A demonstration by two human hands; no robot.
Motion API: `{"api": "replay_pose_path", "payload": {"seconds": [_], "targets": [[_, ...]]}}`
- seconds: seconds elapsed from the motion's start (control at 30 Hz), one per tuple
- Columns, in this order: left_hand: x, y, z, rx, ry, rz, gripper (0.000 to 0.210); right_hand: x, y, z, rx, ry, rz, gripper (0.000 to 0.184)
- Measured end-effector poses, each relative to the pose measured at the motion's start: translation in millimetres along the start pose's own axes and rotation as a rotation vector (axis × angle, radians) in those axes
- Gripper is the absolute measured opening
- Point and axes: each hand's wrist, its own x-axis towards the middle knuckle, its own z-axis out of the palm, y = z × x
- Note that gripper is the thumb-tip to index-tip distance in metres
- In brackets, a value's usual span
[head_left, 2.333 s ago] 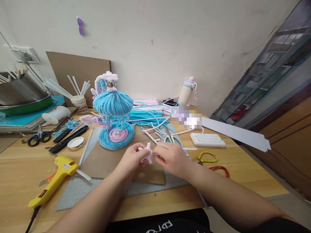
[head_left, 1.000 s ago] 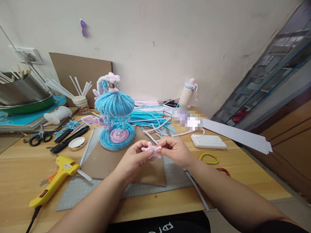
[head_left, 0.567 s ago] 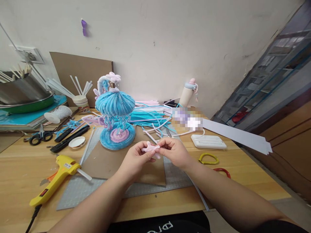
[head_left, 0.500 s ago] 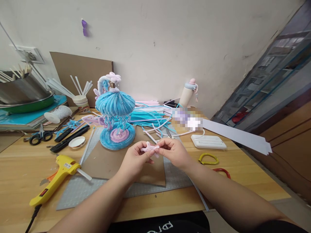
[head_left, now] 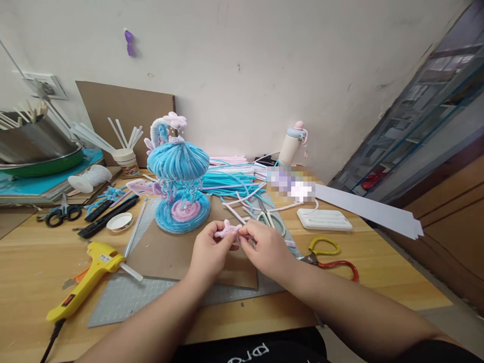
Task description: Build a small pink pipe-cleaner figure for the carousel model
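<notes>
Between my hands is a small pale pink piece of bent pipe cleaner (head_left: 226, 230), held over the brown cardboard sheet (head_left: 170, 257). My left hand (head_left: 212, 249) pinches it between thumb and fingers. On its right end, the fingertips of my right hand (head_left: 265, 248) are pressed together; part of the piece is hidden behind them. Just behind my left hand stands a blue fuzzy jellyfish-shaped model (head_left: 178, 160) on a round blue and pink coiled base (head_left: 162, 220). Scissors with pale handles (head_left: 278, 222) lie beyond my right hand.
A yellow glue gun (head_left: 81, 277) lies at the left. Red-and-yellow-handled pliers or cutters (head_left: 340, 263) are beside my right forearm. Behind are blue pipe cleaners (head_left: 230, 184), a bottle (head_left: 291, 146) and a white power strip-like box (head_left: 324, 219). Black-handled scissors (head_left: 64, 212) lie far left.
My right hand has turned and come slightly lower, uncovering the pale-handled scissors and more of the red-and-yellow tool. The pink piece has shifted slightly left and stays in both hands.
</notes>
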Motion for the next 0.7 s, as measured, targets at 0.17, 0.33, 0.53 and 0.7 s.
{"api": "replay_pose_path", "payload": {"seconds": [0.17,0.33,0.53,0.7], "targets": [[0,1,-2.2,0.074,0.01,-0.027,0.021,-1,3,-4,-0.373,-0.006,-0.269,0.021],[4,6,-6.7,0.113,-0.038,-0.15,0.019,0,5,-10,-0.465,0.001,-0.413,0.027],[7,18,-13.6,0.1,-0.264,-0.335,0.019,7,15,-21,-0.392,-0.153,-0.535,0.026],[8,17,-20.3,0.237,-0.427,-0.292,0.023,11,23,-22,-0.159,-0.364,-0.403,0.018]]}}
